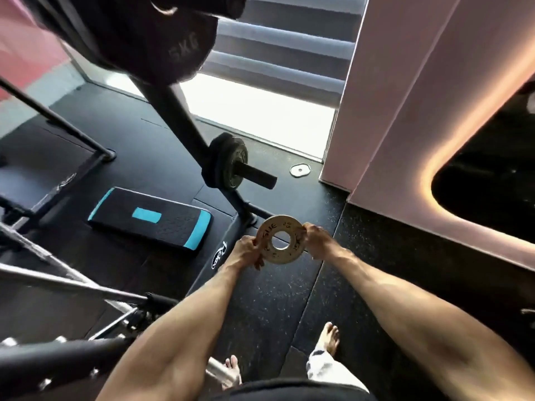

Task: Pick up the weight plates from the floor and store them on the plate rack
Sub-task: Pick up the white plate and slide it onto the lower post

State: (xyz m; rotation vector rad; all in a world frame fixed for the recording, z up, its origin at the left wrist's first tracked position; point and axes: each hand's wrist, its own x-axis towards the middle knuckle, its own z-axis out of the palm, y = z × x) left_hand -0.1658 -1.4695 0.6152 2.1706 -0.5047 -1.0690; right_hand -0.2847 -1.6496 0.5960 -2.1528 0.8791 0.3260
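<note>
A small pale weight plate (280, 240) with dark lettering and a round centre hole is held out in front of me, above the black floor. My left hand (247, 250) grips its left rim and my right hand (317, 240) grips its right rim. The black plate rack (185, 123) rises on the upper left. Its lower peg (256, 175) carries dark plates (224, 160) and points toward me, above the held plate. A large black 5 kg plate (162, 39) hangs higher up. Another small pale plate (300, 170) lies flat on the floor near the window.
A black and teal step platform (150, 218) lies on the floor to the left. Metal bars and a frame (72, 285) fill the lower left. A pink wall (405, 111) stands on the right. My bare feet (330, 340) show at the bottom.
</note>
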